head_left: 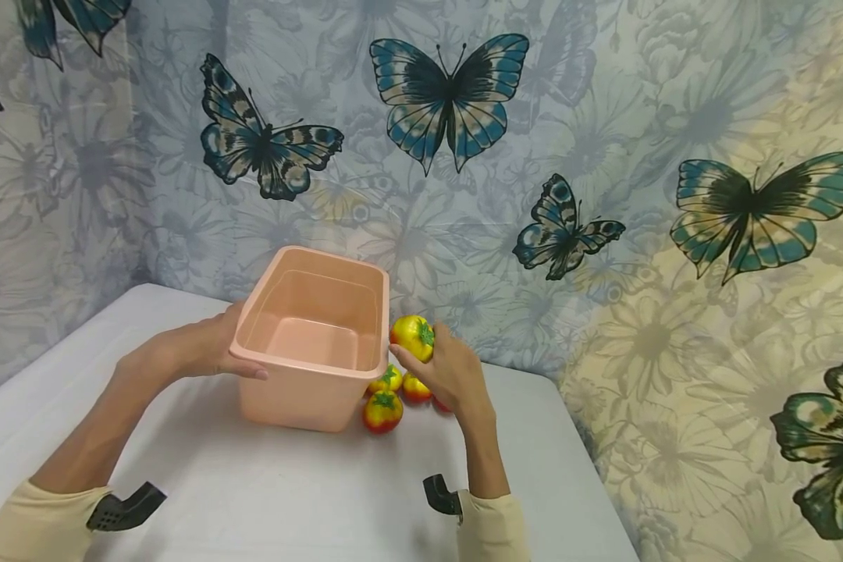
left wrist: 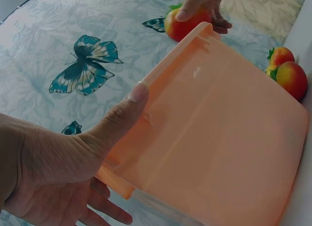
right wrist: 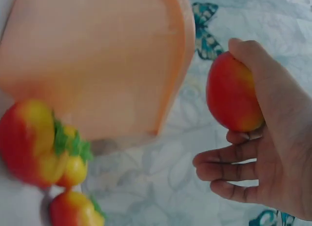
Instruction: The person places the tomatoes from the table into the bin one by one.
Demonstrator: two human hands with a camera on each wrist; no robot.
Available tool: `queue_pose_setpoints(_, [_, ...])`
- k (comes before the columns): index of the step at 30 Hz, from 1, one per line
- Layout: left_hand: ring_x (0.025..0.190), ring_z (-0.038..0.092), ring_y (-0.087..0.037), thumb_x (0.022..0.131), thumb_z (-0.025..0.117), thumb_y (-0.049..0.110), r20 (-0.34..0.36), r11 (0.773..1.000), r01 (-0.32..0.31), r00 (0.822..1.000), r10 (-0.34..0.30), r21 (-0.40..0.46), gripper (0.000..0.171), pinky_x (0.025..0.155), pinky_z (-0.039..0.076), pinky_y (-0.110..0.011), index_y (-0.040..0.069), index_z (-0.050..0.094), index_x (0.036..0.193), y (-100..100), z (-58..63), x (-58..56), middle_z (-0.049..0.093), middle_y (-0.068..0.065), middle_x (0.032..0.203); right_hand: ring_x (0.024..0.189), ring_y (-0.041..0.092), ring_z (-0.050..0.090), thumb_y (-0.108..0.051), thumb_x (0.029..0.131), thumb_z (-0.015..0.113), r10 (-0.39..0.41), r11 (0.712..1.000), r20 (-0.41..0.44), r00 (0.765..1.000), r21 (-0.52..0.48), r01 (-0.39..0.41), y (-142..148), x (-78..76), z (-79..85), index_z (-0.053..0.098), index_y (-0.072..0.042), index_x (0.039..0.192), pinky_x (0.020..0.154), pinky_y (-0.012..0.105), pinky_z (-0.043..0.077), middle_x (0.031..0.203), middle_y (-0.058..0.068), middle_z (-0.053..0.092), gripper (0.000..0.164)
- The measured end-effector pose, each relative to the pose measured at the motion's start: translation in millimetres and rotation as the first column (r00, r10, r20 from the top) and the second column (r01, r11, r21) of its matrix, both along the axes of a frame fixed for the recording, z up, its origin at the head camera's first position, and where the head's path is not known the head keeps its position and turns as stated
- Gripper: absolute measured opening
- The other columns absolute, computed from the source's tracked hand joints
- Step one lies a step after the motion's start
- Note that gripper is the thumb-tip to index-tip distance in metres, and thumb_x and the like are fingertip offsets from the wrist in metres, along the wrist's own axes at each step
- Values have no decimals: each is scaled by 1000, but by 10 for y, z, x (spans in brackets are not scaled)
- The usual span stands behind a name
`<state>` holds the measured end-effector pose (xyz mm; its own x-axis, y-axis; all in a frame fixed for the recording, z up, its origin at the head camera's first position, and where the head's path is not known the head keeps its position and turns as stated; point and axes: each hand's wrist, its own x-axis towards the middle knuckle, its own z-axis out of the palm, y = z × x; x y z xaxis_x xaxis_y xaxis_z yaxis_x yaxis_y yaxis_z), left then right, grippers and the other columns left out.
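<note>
A peach-coloured plastic bin [head_left: 298,394] stands on the white table, its mouth facing up and nothing visible inside. My left hand [head_left: 207,343] grips its left side, the thumb lying along the near wall just under the rim in the left wrist view. A red-and-yellow fruit with a green leafy cap [head_left: 413,337] is pinched between the thumb and index finger of my right hand [head_left: 457,371], just outside the bin's right rim. The other right fingers extend loosely below it in the right wrist view. Several similar fruits [head_left: 382,411] lie beside the bin's right wall.
The white table [head_left: 267,499] reaches the patterned butterfly cloth [head_left: 464,257] hanging behind it and at the right. One table fruit [head_left: 442,406] is mostly covered by my right hand. Black wrist mounts [head_left: 126,507] sit at both sleeves.
</note>
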<state>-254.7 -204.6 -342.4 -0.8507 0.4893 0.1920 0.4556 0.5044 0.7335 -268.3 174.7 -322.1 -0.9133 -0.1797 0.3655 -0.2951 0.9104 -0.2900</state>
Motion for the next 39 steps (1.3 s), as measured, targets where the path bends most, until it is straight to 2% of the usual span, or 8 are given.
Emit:
queue_pose_setpoints(7, [131, 59, -37, 82, 90, 37, 13, 999, -36, 999, 37, -31, 126, 103, 56, -54, -2, 1, 163, -12, -8, 0, 43, -26, 154, 67, 21, 56, -78, 91, 52, 100, 994, -33, 994, -39, -101, -313, -97, 90, 55, -10, 111, 57, 29, 45, 78, 4, 55, 71])
queue_pose_setpoints(11, [133, 57, -41, 81, 89, 43, 25, 994, -80, 996, 82, -75, 131, 105, 55, -59, -5, -1, 162, -5, 21, 17, 39, -29, 155, 67, 19, 52, -72, 92, 58, 164, 984, -124, 979, -47, -170, -513, -147, 107, 54, -11, 100, 57, 28, 42, 79, 3, 52, 61])
queue_pose_setpoints(14, [134, 56, -43, 81, 89, 45, 29, 991, -93, 995, 96, -91, 132, 106, 54, -60, -6, -1, 162, 3, 43, 20, 38, -30, 155, 78, 23, 57, -68, 93, 60, 208, 977, -195, 958, 5, -211, -690, -212, 71, 58, -9, 103, 68, 34, 46, 88, 6, 59, 60])
queue_pose_setpoints(16, [132, 57, -41, 81, 89, 43, 33, 993, -86, 996, 89, -80, 130, 105, 55, -58, -5, -1, 162, 5, 49, 16, 38, -30, 156, 92, 27, 60, -71, 94, 57, 240, 970, -152, 959, 77, -231, -805, -248, 21, 61, -6, 111, 83, 39, 50, 101, 9, 64, 67])
queue_pose_setpoints(19, [130, 58, -38, 81, 89, 41, 37, 996, -69, 997, 71, -59, 129, 104, 57, -56, -3, -1, 163, 9, 48, 12, 38, -29, 157, 116, 30, 56, -74, 96, 49, 249, 957, 5, 969, 152, -247, -917, -267, -46, 63, -3, 126, 107, 47, 44, 125, 10, 64, 78])
queue_pose_setpoints(23, [130, 59, -37, 81, 90, 40, 33, 997, -56, 998, 58, -45, 129, 103, 57, -55, -3, 0, 163, 14, 30, 16, 41, -28, 155, 132, 31, 49, -74, 98, 44, 201, 959, 147, 968, 172, -226, -948, -243, -84, 66, -5, 130, 120, 51, 35, 139, 9, 62, 80])
queue_pose_setpoints(31, [130, 60, -41, 82, 89, 42, 40, 994, -80, 996, 83, -76, 127, 102, 57, -53, -8, 2, 160, -1, 0, 29, 44, -31, 151, 131, 29, 50, -69, 102, 40, 220, 958, 125, 968, 158, -238, -932, -228, -123, 69, -9, 124, 116, 50, 38, 139, 7, 62, 71])
queue_pose_setpoints(39, [133, 57, -41, 81, 90, 43, 52, 995, -73, 996, 76, -62, 131, 105, 56, -57, -4, -1, 162, 7, 18, 15, 37, -30, 157, 127, 29, 51, -63, 104, 42, 243, 963, 74, 967, 99, -249, -918, -245, -161, 67, -10, 115, 114, 49, 39, 135, 7, 63, 60])
